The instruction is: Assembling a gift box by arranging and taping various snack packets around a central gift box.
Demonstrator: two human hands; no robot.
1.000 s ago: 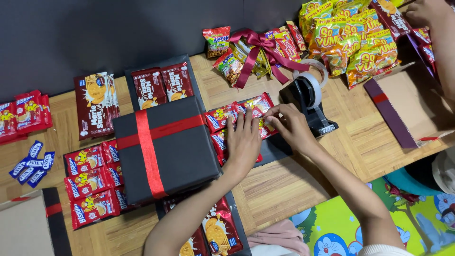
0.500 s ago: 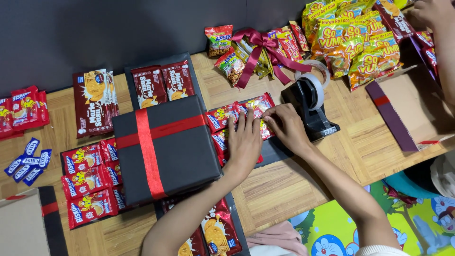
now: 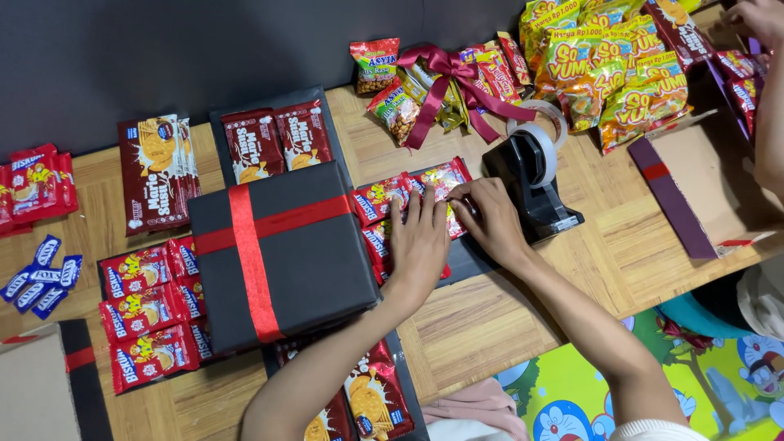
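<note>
Left hand (image 3: 418,245) is laid flat, fingers spread, on red snack packets (image 3: 390,214) beside the black gift box (image 3: 282,255); nothing is grasped. Right hand (image 3: 487,219) is pinched at the packets' edge, just beside the black tape dispenser (image 3: 532,184); what is pinched cannot be told

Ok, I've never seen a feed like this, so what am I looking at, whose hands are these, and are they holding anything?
This is one camera worn on a person's head, looking down at a wooden table. No machine: both bare hands are the wearer's own. The left hand lies flat on red snack packets that sit on a black flap. The right hand pinches something small at those packets; what it is cannot be made out. Beside it stands a black tape dispenser. To the left is a black box with a red ribbon, with more packets around it. Another person's hand shows at the top right.
</note>
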